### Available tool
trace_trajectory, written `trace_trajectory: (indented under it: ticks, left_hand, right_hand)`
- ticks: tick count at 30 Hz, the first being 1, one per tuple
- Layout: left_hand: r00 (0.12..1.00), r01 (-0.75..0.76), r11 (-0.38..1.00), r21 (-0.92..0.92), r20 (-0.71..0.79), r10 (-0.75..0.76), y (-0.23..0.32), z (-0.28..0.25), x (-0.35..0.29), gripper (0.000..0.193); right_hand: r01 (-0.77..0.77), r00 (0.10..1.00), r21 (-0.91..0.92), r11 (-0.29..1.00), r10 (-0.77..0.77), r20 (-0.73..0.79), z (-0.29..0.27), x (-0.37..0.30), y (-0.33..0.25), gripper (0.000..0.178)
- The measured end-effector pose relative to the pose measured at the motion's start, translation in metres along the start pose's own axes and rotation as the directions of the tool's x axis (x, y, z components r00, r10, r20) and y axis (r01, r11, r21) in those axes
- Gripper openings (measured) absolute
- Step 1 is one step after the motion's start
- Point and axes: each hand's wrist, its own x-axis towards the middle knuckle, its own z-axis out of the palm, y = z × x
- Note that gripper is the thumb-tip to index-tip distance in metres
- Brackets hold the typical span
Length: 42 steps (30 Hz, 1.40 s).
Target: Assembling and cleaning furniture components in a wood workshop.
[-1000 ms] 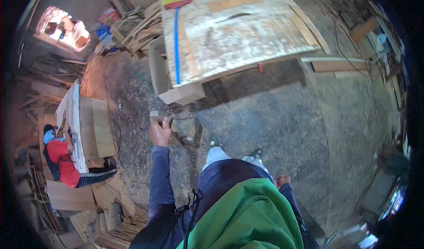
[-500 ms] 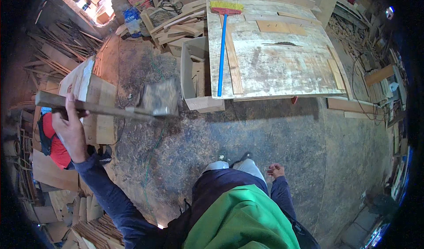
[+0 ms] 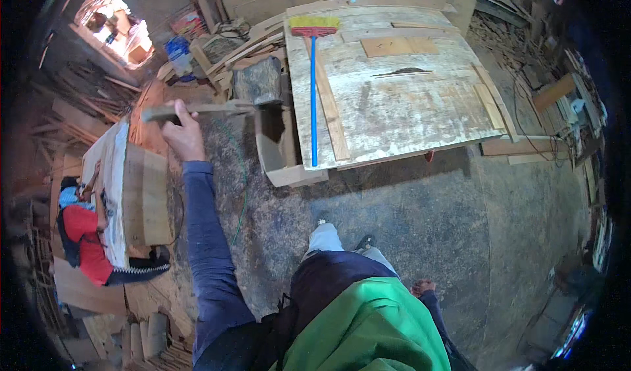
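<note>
My left hand (image 3: 183,134) is closed round the wooden handle (image 3: 217,108) of a long-handled dustpan, out to the left at arm's length. The dustpan's grey, worn pan (image 3: 257,83) is tipped up over the far part of an open cardboard box (image 3: 296,175). What lies inside the box is mostly in shadow. Low beside my body on the right hangs my right hand (image 3: 424,287), its fingers curled and nothing visible in them. A broom with a blue stick (image 3: 313,101) and yellow bristles lies on the wooden worktable, right of the box.
The worktable (image 3: 394,118) has a saw blade slot (image 3: 404,72) and loose boards on it. At the left, a person in red (image 3: 89,243) leans at a wooden bench (image 3: 141,193). Scrap wood is piled along the walls. A green cord (image 3: 244,200) runs over the floor.
My left hand has swung forward and right, carrying the dustpan from above the floor to over the cardboard box. I have moved nearer the bench, and more of the other person shows.
</note>
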Motion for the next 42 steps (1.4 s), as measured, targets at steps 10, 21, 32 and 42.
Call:
trace_trajectory:
  ticks: [10, 21, 32, 42]
  left_hand:
    - [0.956, 0.228, 0.959, -0.169, 0.226, -0.187, -0.113, 0.064, -0.106, 0.012]
    - [0.247, -0.165, 0.986, -0.007, 0.968, 0.048, -0.285, 0.031, -0.223, 0.026]
    - [0.678, 0.022, 0.999, 0.047, 0.734, -0.050, -0.218, 0.136, -0.166, 0.012]
    - [0.367, -0.239, 0.847, 0.474, 0.852, -0.374, -0.184, 0.236, -0.196, 0.060]
  right_hand:
    - [-0.099, 0.975, 0.369, 0.924, 0.015, 0.223, -0.036, 0.122, 0.189, 0.042]
    - [-0.015, 0.950, 0.376, 0.927, -0.104, 0.293, 0.117, 0.015, 0.075, 0.023]
    - [-0.056, 0.998, 0.541, 0.839, 0.043, 0.037, 0.127, -0.021, 0.157, 0.028]
    - [0.308, 0.879, 0.220, 0.926, -0.188, -0.437, 0.167, -0.097, 0.210, 0.016]
